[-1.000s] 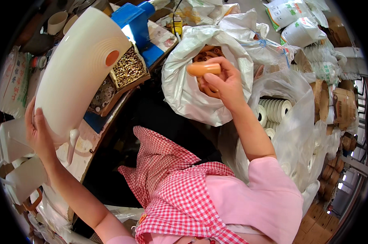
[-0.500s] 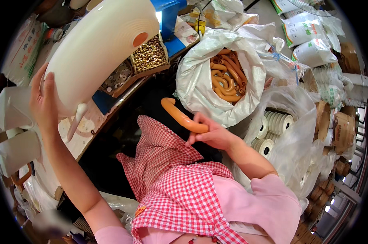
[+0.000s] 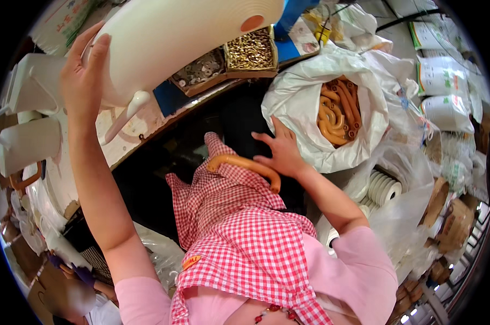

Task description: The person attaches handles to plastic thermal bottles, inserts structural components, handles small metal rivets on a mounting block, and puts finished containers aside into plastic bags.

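Observation:
My left hand (image 3: 85, 70) grips the end of a large white plastic vessel (image 3: 185, 46), the thumb on its near face and the other fingers along the edge. The vessel has a round orange patch on its ribbed end. A white bar with a rounded knob (image 3: 127, 115) juts from its near side. Across the checked apron on my lap lies a curved orange plastic handle (image 3: 245, 162). Just beyond it, my right hand (image 3: 281, 149) is open with fingers spread, beside a white sack (image 3: 310, 157). The sack holds several similar orange handles (image 3: 334, 111).
A box of small brass fittings (image 3: 251, 51) and a tray of grey washers (image 3: 201, 70) stand along the bench edge. White vessels (image 3: 31, 143) are at the left. White ribbed spools (image 3: 384, 187) sit in clear plastic at the right. Another person (image 3: 88, 298) is at the lower left.
My right hand has let go of the orange handle, which now lies on my lap, and opened toward the sack. My left hand stays on the vessel. The whole view has shifted.

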A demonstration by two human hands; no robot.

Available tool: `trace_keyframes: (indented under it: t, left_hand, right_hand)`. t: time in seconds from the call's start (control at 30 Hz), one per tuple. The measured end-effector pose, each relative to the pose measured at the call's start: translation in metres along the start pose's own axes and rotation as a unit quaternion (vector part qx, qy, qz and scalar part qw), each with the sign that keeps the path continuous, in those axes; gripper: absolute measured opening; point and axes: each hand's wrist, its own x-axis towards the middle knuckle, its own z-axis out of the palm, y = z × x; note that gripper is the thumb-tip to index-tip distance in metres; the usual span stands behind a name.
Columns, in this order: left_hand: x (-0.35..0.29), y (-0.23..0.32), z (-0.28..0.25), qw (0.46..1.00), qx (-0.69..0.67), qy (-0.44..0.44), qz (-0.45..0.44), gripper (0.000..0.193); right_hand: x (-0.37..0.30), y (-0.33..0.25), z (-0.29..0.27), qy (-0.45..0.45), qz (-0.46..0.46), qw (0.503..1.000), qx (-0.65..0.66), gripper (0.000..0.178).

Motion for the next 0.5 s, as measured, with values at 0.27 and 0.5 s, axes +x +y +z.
trace_keyframes:
  t: [0.27,0.5]
  left_hand:
    - [0.002,0.006,-0.004,0.999,-0.016,-0.034,0.035,0.039]
    - [-0.01,0.033,0.019,0.998,-0.058,-0.027,0.011,0.034]
  right_hand:
    - [-0.033,-0.055,-0.014,-0.118,-0.22,0.967,0.042,0.031]
    - [-0.017,-0.037,-0.026,-0.296,0.119,0.887,0.333,0.065]
